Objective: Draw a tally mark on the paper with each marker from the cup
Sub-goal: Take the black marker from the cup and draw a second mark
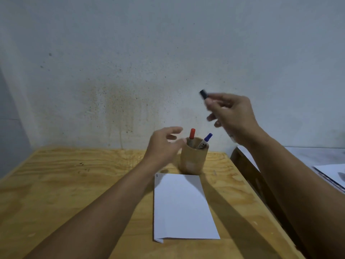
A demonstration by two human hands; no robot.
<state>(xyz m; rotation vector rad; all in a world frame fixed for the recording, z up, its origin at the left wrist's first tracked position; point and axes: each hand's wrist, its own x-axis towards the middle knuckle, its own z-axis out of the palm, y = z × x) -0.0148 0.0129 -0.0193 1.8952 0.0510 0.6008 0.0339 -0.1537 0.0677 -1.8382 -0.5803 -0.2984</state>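
Right hand: my right hand (231,114) is raised well above the cup, fingers pinched around a black marker (203,94); only its dark end shows past my fingertips, and motion blur hides whether the cap is on.
Left hand: my left hand (164,144) is empty, fingers spread and loose, just beside the rim of the cup (193,157) on its left side; I cannot tell if my fingertips touch it.
Cup contents: a red marker (192,134) stands nearly upright and a blue marker (206,139) leans to the right, both inside the cup.
Paper: the paper (183,206) lies flat on the wooden table (74,184), just in front of the cup and well below my right hand; it looks nearly blank, with one tiny dark speck at its far left corner.
Risk, cup: my open left hand sits so near the rim that a careless nudge could tip it and spill both markers.
Risk, paper: nothing pins the sheet, so I judge a stroke could drag it.
Risk, grip: I hold the black marker near one end, so it may slip as I bring it down.
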